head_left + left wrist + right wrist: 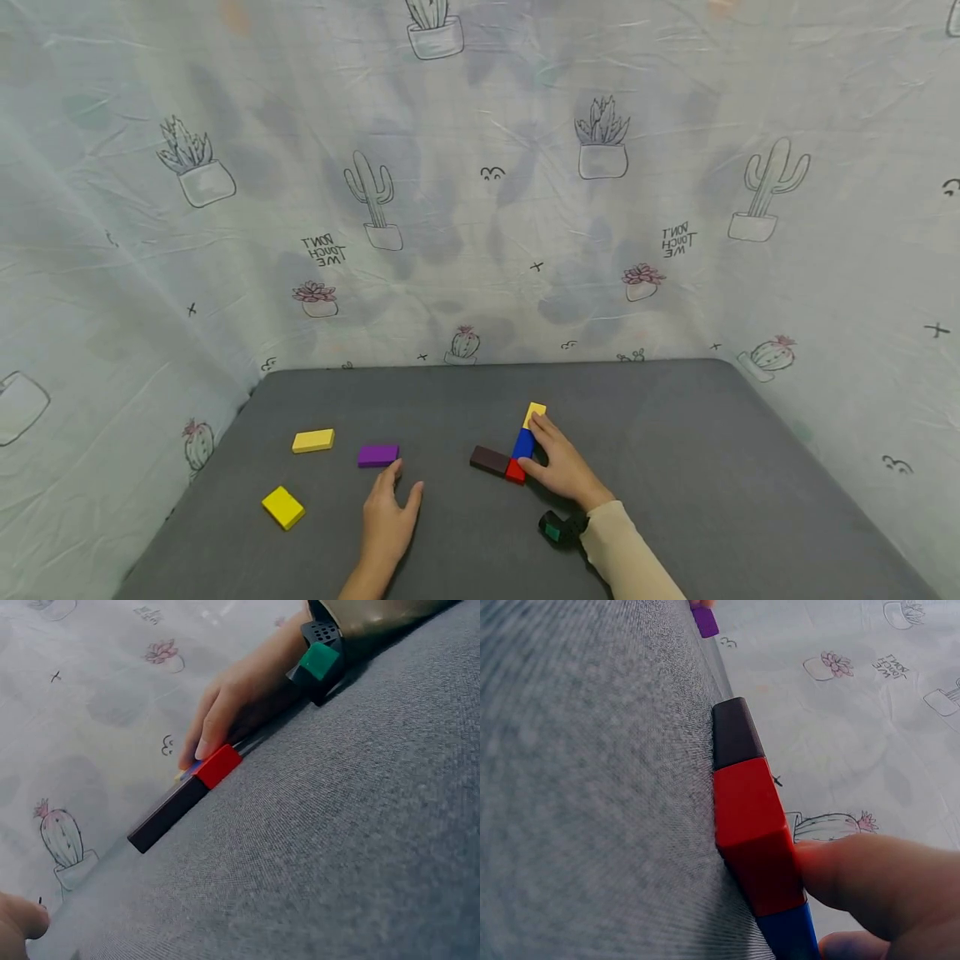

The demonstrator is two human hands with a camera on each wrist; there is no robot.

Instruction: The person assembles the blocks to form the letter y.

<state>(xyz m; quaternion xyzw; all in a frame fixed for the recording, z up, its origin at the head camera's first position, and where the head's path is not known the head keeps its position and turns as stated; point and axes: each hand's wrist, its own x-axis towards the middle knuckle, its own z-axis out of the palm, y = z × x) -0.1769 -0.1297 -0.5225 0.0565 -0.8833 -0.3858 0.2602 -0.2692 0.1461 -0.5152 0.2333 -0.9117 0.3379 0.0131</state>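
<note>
Red block (pixel 515 472) sits at the corner of an L on the grey table (pixel 675 467), with the dark brown block (pixel 490 461) touching one side of it and the blue block (pixel 523 443) touching another. At the far end of the blue block lies a yellow block (pixel 533 412), in line with it. The right hand (pixel 566 471) is over this arm of the L, thumb and fingers spread apart: the thumb touches the red block near its join with the blue, while the fingertips rest on the yellow one. The left hand (pixel 386 517) has its thumb and fingers apart, forefinger right beside the purple block (pixel 378 455); whether it touches the block I cannot tell. Farther left lie two more yellow pieces, a paler one (pixel 312 441) near the purple block and a brighter one (pixel 283 507) closer to the person. A black wrist strap with a green patch (pixel 553 531) shows below the right hand, beside a beige sleeve (pixel 626 550). Pale cloth (pixel 487 225) printed with potted cacti hangs behind the table.
</note>
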